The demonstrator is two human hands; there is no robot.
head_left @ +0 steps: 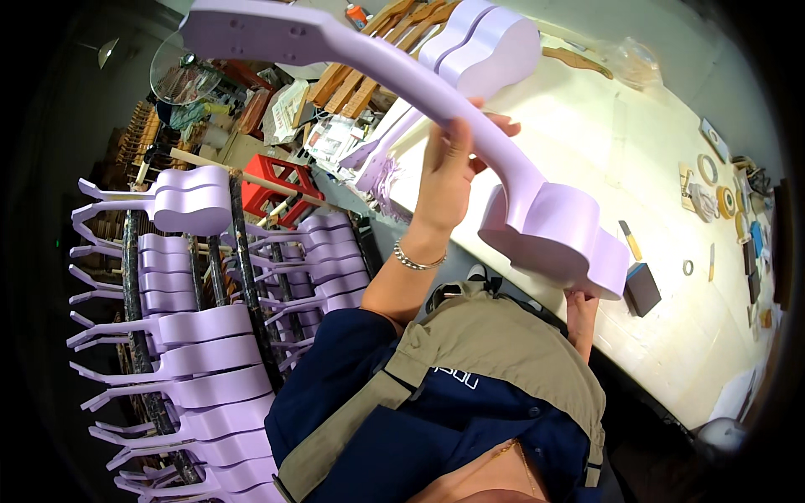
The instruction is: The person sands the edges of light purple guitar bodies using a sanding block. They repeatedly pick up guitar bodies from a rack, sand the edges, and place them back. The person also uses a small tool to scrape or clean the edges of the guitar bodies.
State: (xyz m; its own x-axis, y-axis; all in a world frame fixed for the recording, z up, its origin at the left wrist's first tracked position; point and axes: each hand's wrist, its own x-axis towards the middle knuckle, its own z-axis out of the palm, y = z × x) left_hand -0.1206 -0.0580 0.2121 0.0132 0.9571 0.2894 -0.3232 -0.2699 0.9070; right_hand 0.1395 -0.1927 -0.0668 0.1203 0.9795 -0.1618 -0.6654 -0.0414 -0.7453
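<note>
A lilac-painted ukulele without strings is raised in front of me, its headstock toward the upper left and its body tilted over the near edge of the table. My left hand is wrapped round the middle of the neck, with the thumb on the near side and fingertips showing beyond it. At the tail end of the body, my right hand grips the lower edge; its fingers are partly hidden behind the ukulele. A bracelet circles my left wrist.
On the left, a rack holds several lilac ukuleles. More ukulele bodies stand at the far end of the pale worktable. To the right lie a dark block, a utility knife and tape rolls. A red stool stands beyond the rack.
</note>
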